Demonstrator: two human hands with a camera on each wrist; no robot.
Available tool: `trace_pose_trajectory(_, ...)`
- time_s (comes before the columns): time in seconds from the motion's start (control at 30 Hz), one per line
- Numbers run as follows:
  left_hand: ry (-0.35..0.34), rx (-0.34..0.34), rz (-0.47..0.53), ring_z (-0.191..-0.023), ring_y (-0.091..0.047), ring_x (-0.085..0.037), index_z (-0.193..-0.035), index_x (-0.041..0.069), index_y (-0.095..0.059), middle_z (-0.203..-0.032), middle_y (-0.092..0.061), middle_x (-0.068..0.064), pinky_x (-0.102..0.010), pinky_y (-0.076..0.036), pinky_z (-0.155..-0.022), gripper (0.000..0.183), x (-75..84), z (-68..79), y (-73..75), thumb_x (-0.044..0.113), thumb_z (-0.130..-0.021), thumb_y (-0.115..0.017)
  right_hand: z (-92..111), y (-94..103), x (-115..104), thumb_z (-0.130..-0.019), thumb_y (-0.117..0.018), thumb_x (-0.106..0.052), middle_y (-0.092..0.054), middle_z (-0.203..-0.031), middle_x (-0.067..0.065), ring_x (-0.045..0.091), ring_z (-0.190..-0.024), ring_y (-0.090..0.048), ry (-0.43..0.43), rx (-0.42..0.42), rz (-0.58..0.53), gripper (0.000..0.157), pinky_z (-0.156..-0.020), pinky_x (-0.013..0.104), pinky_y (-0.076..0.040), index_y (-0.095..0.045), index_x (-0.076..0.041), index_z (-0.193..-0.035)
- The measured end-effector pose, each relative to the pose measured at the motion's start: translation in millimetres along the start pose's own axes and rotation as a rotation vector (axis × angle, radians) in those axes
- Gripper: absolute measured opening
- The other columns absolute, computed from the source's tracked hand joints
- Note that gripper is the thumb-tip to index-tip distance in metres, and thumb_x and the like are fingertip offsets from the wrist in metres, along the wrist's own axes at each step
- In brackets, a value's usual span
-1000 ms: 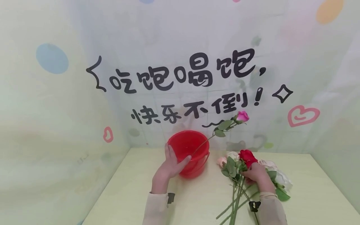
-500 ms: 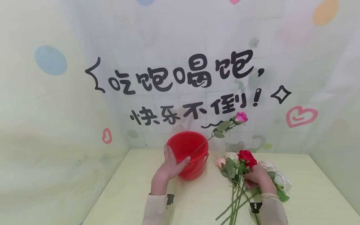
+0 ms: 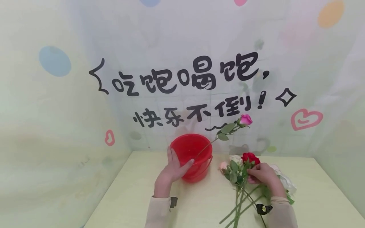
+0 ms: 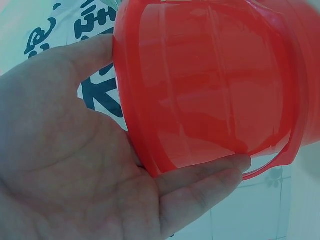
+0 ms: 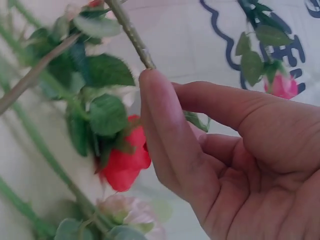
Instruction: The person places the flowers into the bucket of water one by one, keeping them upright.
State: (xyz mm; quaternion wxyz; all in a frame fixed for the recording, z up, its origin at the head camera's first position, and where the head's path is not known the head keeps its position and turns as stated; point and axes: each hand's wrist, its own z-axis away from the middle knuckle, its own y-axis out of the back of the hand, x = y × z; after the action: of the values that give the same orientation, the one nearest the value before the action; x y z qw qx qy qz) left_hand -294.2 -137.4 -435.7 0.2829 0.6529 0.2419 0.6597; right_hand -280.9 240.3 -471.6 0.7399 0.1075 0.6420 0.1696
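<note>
My left hand (image 3: 170, 169) rests against the near left side of a red plastic bucket (image 3: 196, 173), fingers straight along its wall and thumb at the rim, as the left wrist view shows. One pink rose (image 3: 246, 119) leans out of the bucket to the right, its stem inside. On the table right of the bucket, my right hand (image 3: 266, 177) is at a pile of artificial flowers, close to a red rose (image 3: 251, 158). The right wrist view shows its thumb and fingertip pinching a flower stem (image 5: 131, 35); the bloom of that stem is hidden.
White flowers (image 3: 286, 183) lie right of my right hand, and a pale pink bloom (image 3: 223, 166) lies at the pile's left. Green stems (image 3: 238, 205) point toward the table's front. A printed backdrop (image 3: 171, 38) stands close behind the bucket.
My right hand has shifted slightly right from beneath the red rose, and its fingers show more clearly. The left hand, bucket and pink rose stay in place.
</note>
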Motion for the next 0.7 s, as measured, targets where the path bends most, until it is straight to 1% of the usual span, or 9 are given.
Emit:
trace_pose_trajectory(0.13, -0.017, 0.001, 0.007, -0.14, -0.043, -0.045, -0.165, 0.0, 0.008, -0.163, -0.024, -0.023, -0.059, -0.06, -0.093, 0.123, 4.8, 6.9, 3.5, 0.043, -0.089, -0.078, 0, -2.0, -6, -0.104, -0.062, -0.005, -0.073, -0.077, 0.011, 0.018, -0.066, -0.075, 0.037, 0.011, -0.058, 0.023, -0.068, 0.037, -0.065, -0.064, 0.018, -0.101)
trace_pose_trajectory(0.27, -0.037, 0.004, 0.015, -0.139, -0.044, -0.045, -0.165, 0.0, 0.007, -0.161, -0.026, -0.024, -0.058, -0.06, -0.092, 0.122, 5.8, 9.6, 2.9, 0.041, -0.089, -0.079, 2, -3.9, -16, -0.105, -0.062, -0.007, -0.075, -0.079, 0.013, 0.02, -0.068, -0.076, 0.059, 0.034, -0.097, 0.026, -0.068, 0.035, -0.065, -0.062, 0.018, -0.106)
trace_pose_trajectory(0.37, -0.024, 0.0, 0.011, -0.14, -0.043, -0.042, -0.166, 0.003, 0.008, -0.163, -0.025, -0.021, -0.057, -0.06, -0.094, 0.124, 1.4, 5.9, -1.0, 0.043, -0.088, -0.08, 4, -3.7, -26, -0.106, -0.063, -0.011, -0.075, -0.081, 0.013, 0.02, -0.07, -0.076, 0.078, 0.059, -0.106, 0.031, -0.067, 0.032, -0.065, -0.06, 0.02, -0.113)
trace_pose_trajectory(0.5, -0.009, 0.005, 0.009, -0.141, -0.043, -0.042, -0.166, 0.002, 0.008, -0.164, -0.024, -0.021, -0.058, -0.06, -0.093, 0.126, -2.6, 2.0, -3.5, 0.043, -0.087, -0.08, 7, -0.4, -42, -0.107, -0.063, -0.015, -0.076, -0.087, 0.014, 0.02, -0.074, -0.077, 0.12, 0.092, -0.1, 0.037, -0.068, 0.03, -0.064, -0.058, 0.02, -0.12)
trace_pose_trajectory(0.6, 0.006, -0.001, -0.009, -0.141, -0.043, -0.042, -0.166, 0.002, 0.009, -0.164, -0.024, -0.021, -0.057, -0.059, -0.094, 0.125, -0.6, 2.5, -2.0, 0.044, -0.088, -0.079, 8, 2.8, -55, -0.107, -0.063, -0.017, -0.076, -0.09, 0.015, 0.018, -0.075, -0.077, 0.155, 0.113, -0.087, 0.04, -0.069, 0.029, -0.064, -0.058, 0.02, -0.122)
trace_pose_trajectory(0.7, -0.005, 0.002, -0.018, -0.139, -0.045, -0.044, -0.166, 0.0, 0.008, -0.163, -0.025, -0.023, -0.058, -0.059, -0.094, 0.123, 5.0, 7.1, 1.8, 0.044, -0.09, -0.078, 11, 6.1, -68, -0.108, -0.063, -0.02, -0.075, -0.09, 0.014, 0.016, -0.074, -0.077, 0.186, 0.14, -0.066, 0.043, -0.07, 0.029, -0.064, -0.058, 0.019, -0.123)
